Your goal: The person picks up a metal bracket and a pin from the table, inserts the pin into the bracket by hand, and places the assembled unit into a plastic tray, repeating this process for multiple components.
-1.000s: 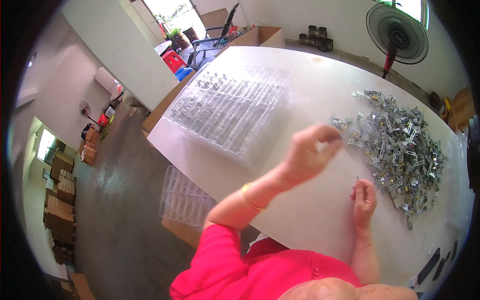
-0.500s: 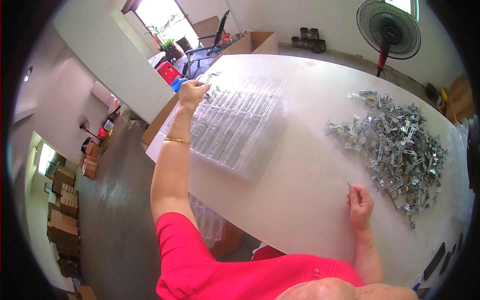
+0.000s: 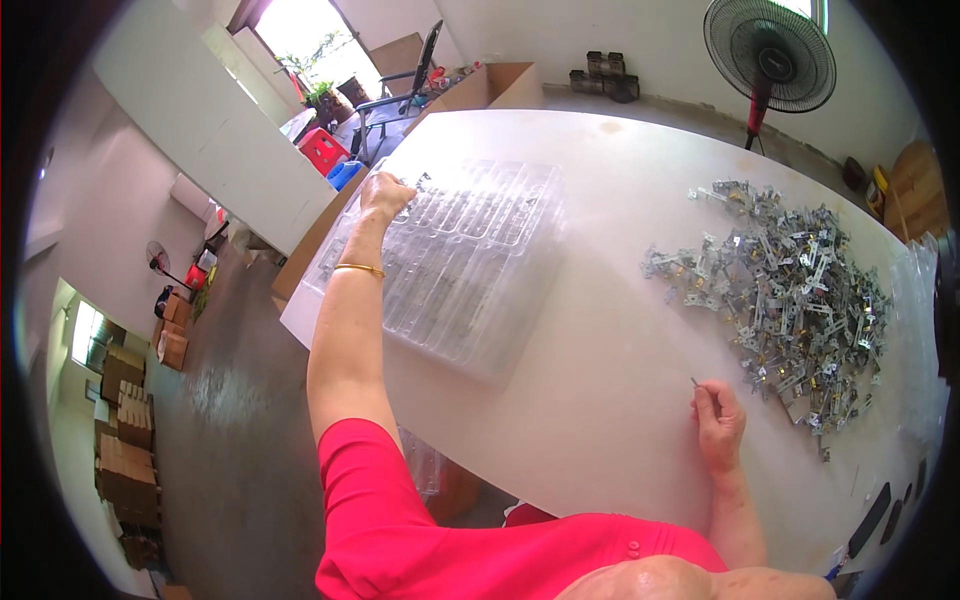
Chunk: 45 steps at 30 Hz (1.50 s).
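The left hand [image 3: 386, 196] is positioned over the far-left end of the tray [image 3: 470, 352]; its grip cannot be told in the glare. A pin [image 3: 696, 383] is pinched by the right hand [image 3: 719, 416]. A pale mark [image 3: 776, 65] is borne on the fan [image 3: 768, 50]. Parts [image 3: 795, 295] are heaped at right.

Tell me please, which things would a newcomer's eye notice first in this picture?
Probably the large heap of small metal parts on the right side of the white table, with the right hand before it, pinching a small thin piece. Next, the bright red top at the lower edge, its left arm stretched so the left hand is at the far left part of the clear compartmented tray.
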Each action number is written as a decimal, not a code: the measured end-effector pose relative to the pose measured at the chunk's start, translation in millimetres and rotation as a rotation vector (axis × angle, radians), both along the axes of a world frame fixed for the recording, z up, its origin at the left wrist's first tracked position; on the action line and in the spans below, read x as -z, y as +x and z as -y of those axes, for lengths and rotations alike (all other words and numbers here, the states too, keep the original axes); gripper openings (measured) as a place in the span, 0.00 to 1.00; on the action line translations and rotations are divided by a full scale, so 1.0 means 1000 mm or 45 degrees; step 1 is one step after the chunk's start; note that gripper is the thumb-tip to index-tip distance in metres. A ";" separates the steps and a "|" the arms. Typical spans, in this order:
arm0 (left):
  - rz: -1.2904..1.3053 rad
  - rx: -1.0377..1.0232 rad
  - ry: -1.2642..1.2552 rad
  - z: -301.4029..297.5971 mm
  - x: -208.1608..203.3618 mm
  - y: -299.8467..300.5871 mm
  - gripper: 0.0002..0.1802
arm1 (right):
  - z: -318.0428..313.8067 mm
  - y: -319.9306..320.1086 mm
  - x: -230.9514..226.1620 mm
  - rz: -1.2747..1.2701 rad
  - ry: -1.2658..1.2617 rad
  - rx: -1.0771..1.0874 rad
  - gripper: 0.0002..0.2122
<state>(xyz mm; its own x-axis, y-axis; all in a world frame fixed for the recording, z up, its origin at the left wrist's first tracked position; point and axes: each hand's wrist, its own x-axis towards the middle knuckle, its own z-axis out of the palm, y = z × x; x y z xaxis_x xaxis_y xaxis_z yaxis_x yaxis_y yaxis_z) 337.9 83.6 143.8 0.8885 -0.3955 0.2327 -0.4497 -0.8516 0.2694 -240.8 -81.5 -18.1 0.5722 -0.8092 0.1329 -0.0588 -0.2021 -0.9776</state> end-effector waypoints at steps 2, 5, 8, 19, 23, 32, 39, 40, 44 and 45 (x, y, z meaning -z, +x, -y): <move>0.052 -0.016 0.065 0.000 0.003 0.002 0.19 | -0.001 -0.002 0.001 0.012 0.008 -0.006 0.01; 0.032 0.000 0.033 0.006 0.007 -0.002 0.14 | 0.000 -0.003 0.000 0.005 0.005 -0.001 0.02; 0.059 -0.019 0.123 0.007 0.009 0.002 0.17 | 0.001 -0.003 0.000 -0.015 0.000 -0.026 0.02; 0.204 0.100 0.036 0.010 0.017 -0.006 0.14 | -0.001 0.000 -0.006 -0.003 0.041 0.015 0.01; 0.286 0.164 -0.036 -0.002 0.008 -0.009 0.13 | -0.003 -0.003 -0.003 -0.006 -0.006 0.026 0.02; 0.106 0.514 -0.335 -0.007 -0.048 -0.121 0.10 | 0.000 0.003 -0.001 0.003 -0.133 0.086 0.03; -0.083 1.005 -0.368 -0.017 -0.040 -0.331 0.11 | 0.006 0.007 0.001 0.047 -0.112 0.003 0.05; -0.099 1.071 -0.370 -0.018 -0.034 -0.349 0.10 | 0.006 0.007 0.002 0.029 -0.074 -0.040 0.06; -0.100 1.151 -0.332 -0.003 -0.021 -0.397 0.10 | 0.009 0.002 0.001 0.081 -0.008 -0.022 0.06; -0.151 1.159 -0.355 0.002 -0.017 -0.399 0.10 | 0.010 0.005 0.003 0.143 0.021 -0.051 0.05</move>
<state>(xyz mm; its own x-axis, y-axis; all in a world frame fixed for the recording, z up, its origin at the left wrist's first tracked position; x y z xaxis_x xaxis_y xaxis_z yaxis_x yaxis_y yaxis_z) -61.3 81.6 160.3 0.2920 -0.8896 0.3513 -0.8639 -0.0877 0.4959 -235.8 -91.5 -21.5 0.5863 -0.7887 0.1848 0.0588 -0.1861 -0.9808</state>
